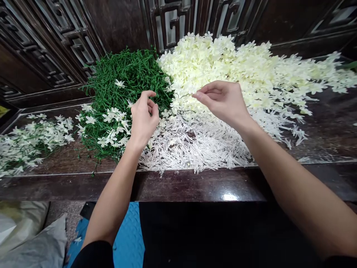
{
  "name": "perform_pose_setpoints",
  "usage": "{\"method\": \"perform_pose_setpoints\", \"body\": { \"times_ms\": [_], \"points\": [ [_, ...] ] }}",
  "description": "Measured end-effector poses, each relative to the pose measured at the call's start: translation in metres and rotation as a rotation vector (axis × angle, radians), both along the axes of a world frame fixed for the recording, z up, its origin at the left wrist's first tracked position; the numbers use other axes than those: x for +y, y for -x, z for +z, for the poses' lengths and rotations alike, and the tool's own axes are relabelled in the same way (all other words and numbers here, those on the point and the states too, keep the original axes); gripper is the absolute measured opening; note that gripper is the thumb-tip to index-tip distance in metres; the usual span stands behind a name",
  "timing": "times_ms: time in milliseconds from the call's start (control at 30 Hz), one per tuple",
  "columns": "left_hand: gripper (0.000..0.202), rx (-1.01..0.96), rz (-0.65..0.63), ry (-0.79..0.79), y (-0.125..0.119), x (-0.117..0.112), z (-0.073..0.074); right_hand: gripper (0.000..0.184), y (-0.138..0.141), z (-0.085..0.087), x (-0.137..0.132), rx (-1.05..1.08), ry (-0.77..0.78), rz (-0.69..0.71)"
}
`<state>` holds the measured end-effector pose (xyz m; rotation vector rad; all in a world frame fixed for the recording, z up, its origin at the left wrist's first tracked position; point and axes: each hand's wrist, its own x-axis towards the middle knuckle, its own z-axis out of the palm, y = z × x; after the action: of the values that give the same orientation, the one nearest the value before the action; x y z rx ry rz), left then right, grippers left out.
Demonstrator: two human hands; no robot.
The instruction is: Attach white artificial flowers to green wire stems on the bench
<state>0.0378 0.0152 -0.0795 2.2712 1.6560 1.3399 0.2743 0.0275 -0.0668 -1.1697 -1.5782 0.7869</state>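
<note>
My right hand (227,102) pinches the end of a thin dark green stem (183,97) between thumb and fingertips, above the heap of cream flower petals (212,63). Across from it, my left hand (144,117) is curled in front of the pile of green plastic stems (122,76). Its lower fingers bend in close to the thumb while the index finger arches above; whatever they grip, if anything, is hidden. Below and between both hands spreads a layer of white, thread-like stamens (195,145). Several assembled white flowers (113,128) rest on the green pile's front side.
More white flowers on green stems (41,137) lie at the left of the dark wooden bench (178,186). A carved lattice back (173,22) rises behind the heaps. Down on the floor are a blue mat (128,234) and pale sacks (41,242).
</note>
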Motion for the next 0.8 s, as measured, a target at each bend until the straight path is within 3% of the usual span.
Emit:
{"method": "perform_pose_setpoints", "body": {
  "times_ms": [100, 200, 267, 400, 567, 800],
  "points": [
    [0.024, 0.088, -0.074, 0.072, -0.002, -0.002, -0.001, 0.01, -0.002, -0.007, 0.001, -0.297, 0.019, 0.163],
    [0.026, 0.255, -0.146, 0.168, -0.006, -0.006, -0.002, 0.023, -0.005, -0.018, 0.003, -0.589, -0.068, 0.275],
    [0.029, 0.352, -0.165, 0.27, -0.008, -0.008, -0.002, 0.027, -0.005, -0.021, 0.004, -0.663, -0.069, 0.282],
    [0.029, 0.426, -0.178, 0.417, -0.011, -0.01, -0.001, 0.016, -0.005, -0.015, 0.005, -0.595, -0.032, 0.179],
    [0.038, 0.402, -0.227, 0.396, -0.016, -0.016, 0.0, 0.016, -0.008, -0.002, 0.004, -0.358, -0.048, 0.064],
    [0.053, 0.565, -0.255, 0.37, -0.016, -0.015, -0.011, 0.02, -0.008, 0.004, 0.002, -0.179, 0.021, 0.165]
  ]
}}
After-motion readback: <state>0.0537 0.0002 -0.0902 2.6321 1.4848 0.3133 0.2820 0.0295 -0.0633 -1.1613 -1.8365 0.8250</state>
